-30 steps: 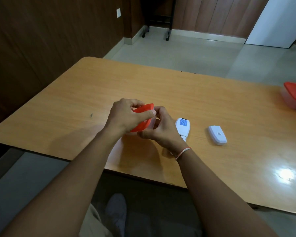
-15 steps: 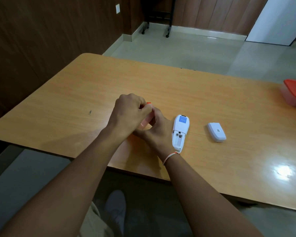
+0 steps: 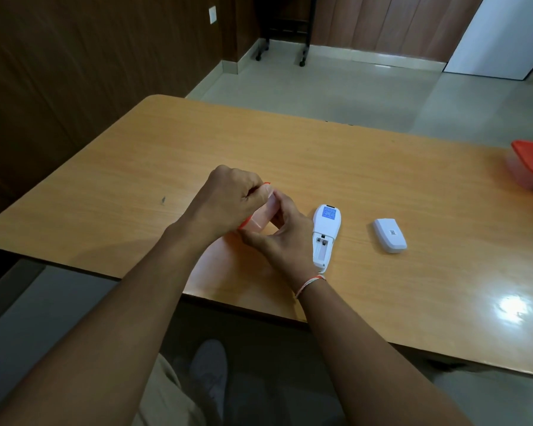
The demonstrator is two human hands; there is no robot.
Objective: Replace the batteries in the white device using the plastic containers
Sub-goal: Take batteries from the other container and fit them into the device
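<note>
At the centre of the frame, both hands close around a small clear plastic container with an orange lid (image 3: 259, 218) on the tan wooden surface (image 3: 320, 158): the left hand (image 3: 228, 201) grips its top, the right hand (image 3: 282, 235) pinches its side. Just right lies the white handheld device (image 3: 326, 235), battery bay open, and further right its white cover (image 3: 390, 235). Another orange-lidded container (image 3: 531, 164) sits at the right edge.
</note>
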